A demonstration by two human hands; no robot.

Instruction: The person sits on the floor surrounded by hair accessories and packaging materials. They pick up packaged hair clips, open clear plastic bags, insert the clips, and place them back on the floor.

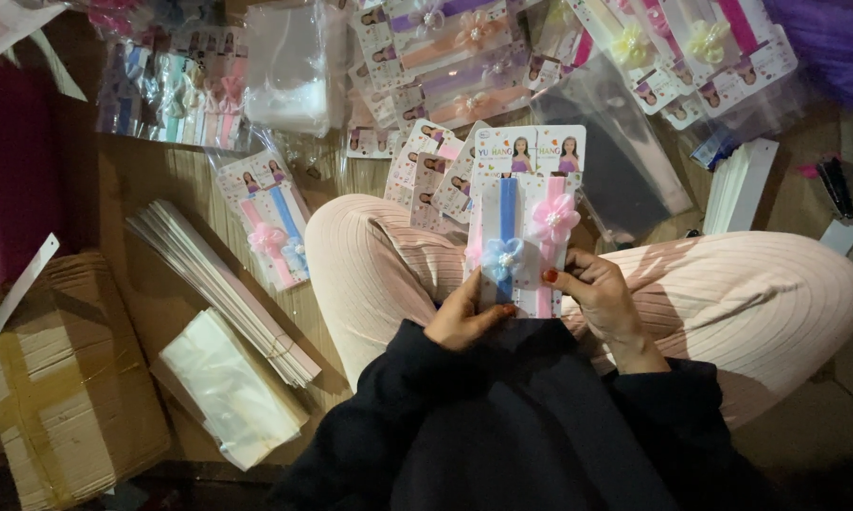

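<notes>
Both hands grip one headband card (pixel 521 222) by its lower end, held upright over the lap: left hand (pixel 464 317) at bottom left edge, right hand (pixel 602 293) at bottom right. Blue (pixel 503 259) and pink (pixel 552 219) flower bands on it; packed cards (pixel 273 227) and card stack (pixel 223 289) on floor to the left.

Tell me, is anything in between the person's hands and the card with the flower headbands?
No. Both hands are already on the headband card: the left hand grips its lower left edge and the right hand its lower right edge. The card stands over the lap in pink trousers, with nothing visible between it and the fingers.
</notes>
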